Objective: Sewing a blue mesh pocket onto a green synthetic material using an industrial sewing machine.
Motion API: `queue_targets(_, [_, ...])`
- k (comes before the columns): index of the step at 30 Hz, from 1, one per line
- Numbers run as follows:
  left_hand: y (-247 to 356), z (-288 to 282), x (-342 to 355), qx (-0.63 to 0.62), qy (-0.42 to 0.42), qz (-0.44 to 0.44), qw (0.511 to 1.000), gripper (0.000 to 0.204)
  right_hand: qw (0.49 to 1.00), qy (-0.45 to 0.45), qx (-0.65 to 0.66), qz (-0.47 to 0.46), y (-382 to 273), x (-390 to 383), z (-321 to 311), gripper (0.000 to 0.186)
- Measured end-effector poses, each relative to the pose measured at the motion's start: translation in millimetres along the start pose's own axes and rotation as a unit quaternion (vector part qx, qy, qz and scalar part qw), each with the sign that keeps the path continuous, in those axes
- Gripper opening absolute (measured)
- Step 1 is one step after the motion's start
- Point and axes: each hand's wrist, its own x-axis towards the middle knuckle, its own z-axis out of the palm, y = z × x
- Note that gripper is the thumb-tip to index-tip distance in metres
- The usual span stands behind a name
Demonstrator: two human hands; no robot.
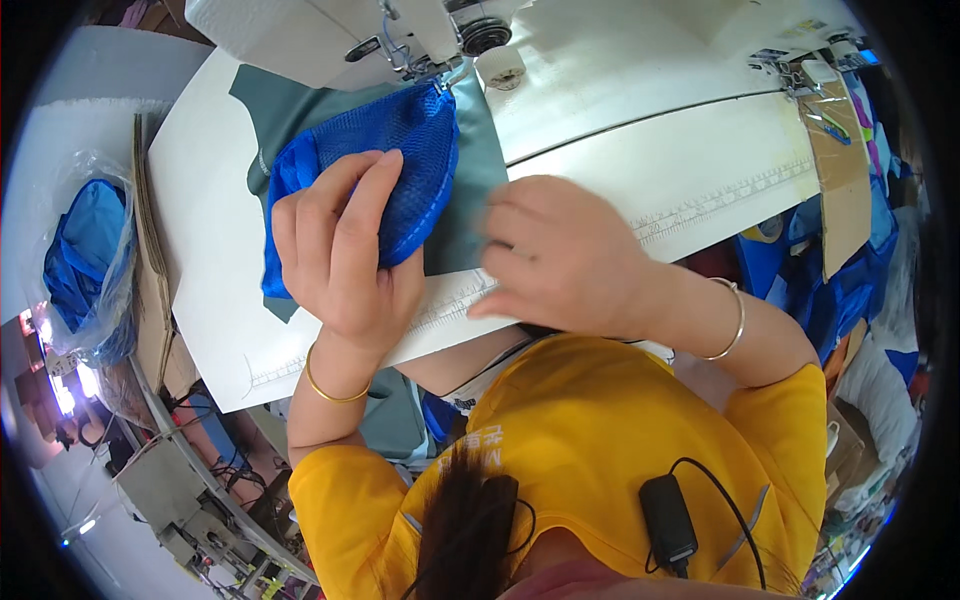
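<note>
Blue mesh fabric (395, 160) lies bunched under our left hand (340, 250), which presses flat on it with the fingers spread and stretched toward the needle area, not curled around anything. The mesh sits on top of a grey-green fabric piece (470, 200), and both rest on the white table (200, 260) right in front of the white sewing machine (330, 35). The far edge of the mesh reaches up to the presser foot (435, 70) of the machine; we cannot tell whether the foot is down on it.

Our right hand (560, 255) lies on the near right edge of the grey-green piece, palm down, fingers loosely bent and a little blurred, so we cannot say for certain whether it pinches the cloth or only rests on it. A printed ruler strip (700, 200) runs along the table just beside this hand. Each wrist carries a thin bangle, a gold one (330, 390) on the left and a silvery one (730, 320) on the right.

At the left of the table a clear plastic bag (85, 260) holds more blue fabric, next to a cardboard sheet (150, 280) standing on edge. Below, we see our yellow shirt (620, 430) and a small black device (668, 520) on a cable clipped to it.
</note>
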Motion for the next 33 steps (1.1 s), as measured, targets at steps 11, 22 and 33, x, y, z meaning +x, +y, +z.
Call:
queue_targets(11, [9.5, -2.4, 3.1, -0.064, -0.112, 0.109, 0.986, 0.038, 0.985, -0.066, -0.155, -0.025, 9.9, -36.3, -8.7, 0.044])
queue_targets(22, [2.5, -4.4, -11.9, -0.045, -0.038, 0.011, 0.998, 0.049, 0.984, -0.046, -0.169, -0.044, 15.7, -16.9, -9.5, 0.029])
queue_targets(33, [-1.8, 4.5, -19.2, -0.134, -0.021, -0.028, 0.99, 0.04, 0.982, 0.015, -0.169, -0.079, 21.6, -8.1, -2.6, 0.021])
